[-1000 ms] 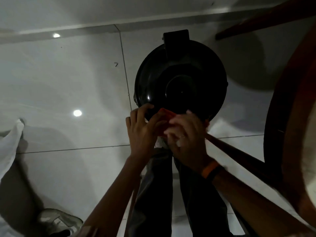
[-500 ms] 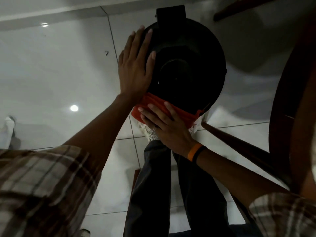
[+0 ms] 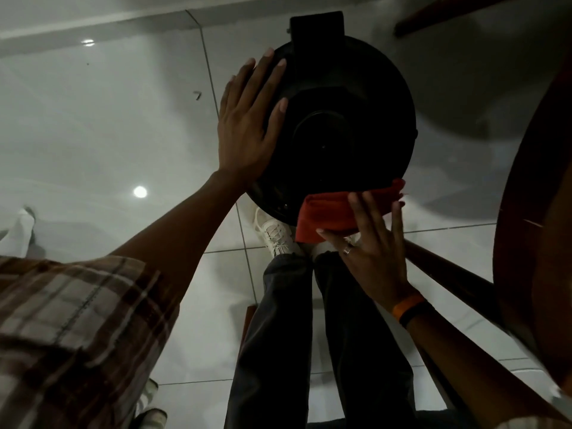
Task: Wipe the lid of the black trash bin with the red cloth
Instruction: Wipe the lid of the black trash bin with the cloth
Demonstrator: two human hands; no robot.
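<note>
The round black trash bin lid [image 3: 346,128] fills the upper middle of the head view, its hinge block at the far edge. My left hand [image 3: 247,125] lies flat on the lid's left side, fingers spread, holding nothing. The red cloth [image 3: 334,212] is folded over the lid's near right rim. My right hand [image 3: 374,249] presses flat on that cloth with spread fingers, a ring on one finger and an orange wristband at the wrist.
Glossy white floor tiles [image 3: 108,134] surround the bin. A dark wooden round table edge [image 3: 532,212] and its legs stand at the right. My legs in dark trousers and a white shoe [image 3: 275,233] are just below the bin.
The cloth and my right hand have slid rightwards along the near rim. My left hand stays flat on the lid's left side. One second ago both hands were bunched on the cloth.
</note>
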